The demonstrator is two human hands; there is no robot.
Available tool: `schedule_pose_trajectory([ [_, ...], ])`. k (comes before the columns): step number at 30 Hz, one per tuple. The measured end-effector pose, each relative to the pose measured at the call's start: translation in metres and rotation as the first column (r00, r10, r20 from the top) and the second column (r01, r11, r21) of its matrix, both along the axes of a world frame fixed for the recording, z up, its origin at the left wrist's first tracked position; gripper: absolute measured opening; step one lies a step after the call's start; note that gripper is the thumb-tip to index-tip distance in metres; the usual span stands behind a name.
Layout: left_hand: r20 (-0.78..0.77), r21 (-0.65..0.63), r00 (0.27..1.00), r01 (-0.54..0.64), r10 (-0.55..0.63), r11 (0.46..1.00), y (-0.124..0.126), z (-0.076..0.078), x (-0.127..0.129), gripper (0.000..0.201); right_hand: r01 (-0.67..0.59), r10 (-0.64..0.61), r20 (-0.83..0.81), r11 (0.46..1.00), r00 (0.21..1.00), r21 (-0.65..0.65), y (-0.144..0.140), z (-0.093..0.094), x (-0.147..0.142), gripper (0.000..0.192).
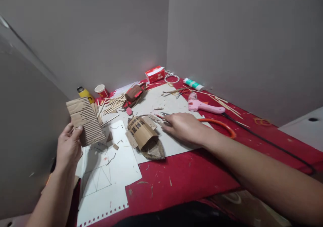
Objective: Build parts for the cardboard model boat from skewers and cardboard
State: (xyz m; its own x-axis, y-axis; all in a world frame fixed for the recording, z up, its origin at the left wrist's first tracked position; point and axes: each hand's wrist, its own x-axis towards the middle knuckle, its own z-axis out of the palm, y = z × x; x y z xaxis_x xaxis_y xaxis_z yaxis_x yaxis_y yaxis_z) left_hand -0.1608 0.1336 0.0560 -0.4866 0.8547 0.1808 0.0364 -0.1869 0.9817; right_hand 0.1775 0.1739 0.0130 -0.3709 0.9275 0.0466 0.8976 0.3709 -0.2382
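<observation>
My left hand [69, 146] pinches a piece of corrugated cardboard [87, 122] between thumb and fingers, raised at the left, its ribbed side partly bare. Over the white board, my right hand [185, 127] is closed with its palm down. Thin red and grey tips stick out past its fingers; what it grips is mostly covered. An orange curved loop [228, 127] shows behind that wrist. Left of the right hand sits a cardboard boat [145, 134] with a curved, printed roof. Beneath the left hand's cardboard, a white sheet [118, 180] bears drawn lines.
A second, reddish-brown boat [135, 94] stands farther back beside thin wooden sticks [114, 104]. A pink glue gun [204, 106] with a black cord lies right. Along the back are a yellow bottle [85, 94], paper cup [101, 90], red box [155, 74] and green-white roll [193, 84]. Grey walls enclose the table.
</observation>
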Motion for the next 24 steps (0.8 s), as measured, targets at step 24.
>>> schedule_pose_trajectory([
  [24, 0.163, -0.060, 0.982, 0.109, -0.098, 0.992, -0.001, -0.029, -0.013, 0.028, 0.044, -0.030, 0.185, 0.996, 0.982, -0.073, 0.007, -0.020, -0.004, 0.024],
])
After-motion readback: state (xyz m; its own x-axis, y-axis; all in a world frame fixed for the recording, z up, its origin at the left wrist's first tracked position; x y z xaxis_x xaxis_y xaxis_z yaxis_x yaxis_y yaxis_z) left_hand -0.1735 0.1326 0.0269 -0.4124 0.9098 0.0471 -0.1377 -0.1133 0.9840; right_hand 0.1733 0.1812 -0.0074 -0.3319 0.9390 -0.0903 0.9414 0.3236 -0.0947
